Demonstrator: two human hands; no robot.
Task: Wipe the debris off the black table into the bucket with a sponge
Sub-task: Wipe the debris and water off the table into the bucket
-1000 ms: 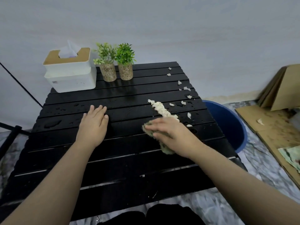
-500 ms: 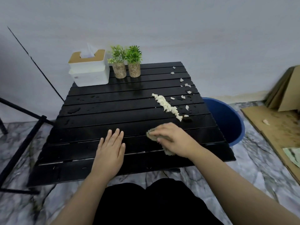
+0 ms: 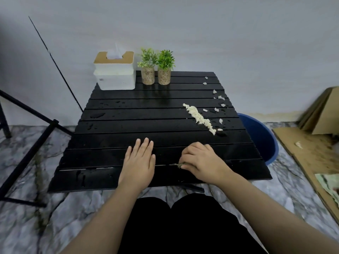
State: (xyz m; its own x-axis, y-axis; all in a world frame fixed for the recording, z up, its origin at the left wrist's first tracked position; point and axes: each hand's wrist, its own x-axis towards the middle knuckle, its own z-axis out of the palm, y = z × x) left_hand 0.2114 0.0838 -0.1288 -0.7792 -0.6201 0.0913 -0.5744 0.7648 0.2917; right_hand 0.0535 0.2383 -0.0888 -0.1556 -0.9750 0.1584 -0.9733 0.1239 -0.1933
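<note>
Debris (image 3: 200, 119), where does it lie?

– In a pale slanted ridge on the right part of the table (image 3: 128, 125), with loose bits between it and the right edge. The bucket (image 3: 260, 136) stands on the floor just beside that edge, I think so that crumbs can fall straight in.

And the sponge (image 3: 180, 165)?

– Near the front, well apart from the ridge. The right hand (image 3: 200, 162) covers it with curled fingers and presses it on the slats; only a small greenish bit shows.

Why is the left hand (image 3: 139, 162) there?

– It lies flat, fingers straight and close together, holding nothing. Probably it steadies the light table.

What comes next, you think?

– A push forward and to the right. The gaps between slats may catch crumbs.
</note>
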